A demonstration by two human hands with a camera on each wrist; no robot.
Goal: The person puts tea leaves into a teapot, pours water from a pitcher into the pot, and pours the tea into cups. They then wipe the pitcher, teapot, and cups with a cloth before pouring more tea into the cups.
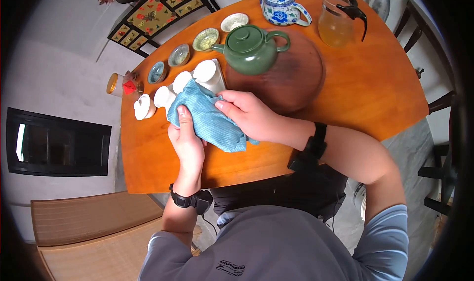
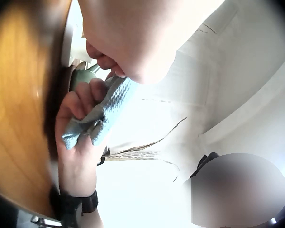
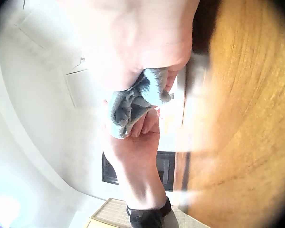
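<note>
A light blue textured cloth [image 1: 212, 126] is bunched between both hands above the near side of the table. My left hand [image 1: 189, 141] grips its left side, thumb lying on top. From the right, my right hand [image 1: 253, 117] pinches the upper edge between thumb and fingers. In the left wrist view the cloth [image 2: 103, 111] hangs in folds from the curled fingers, and the right wrist view shows its crumpled underside [image 3: 133, 102]. Whether the folds wrap anything, I cannot tell. Just beyond the cloth stand white cups [image 1: 205, 71], partly hidden by it.
A green teapot [image 1: 251, 56] sits on a round brown board [image 1: 301, 81]. Behind are a blue-and-white teapot [image 1: 280, 9] and a glass pitcher [image 1: 335, 26] of amber liquid. Several small bowls [image 1: 178, 55] line the far left edge, near a lidded white cup [image 1: 144, 107] and a jar [image 1: 114, 84].
</note>
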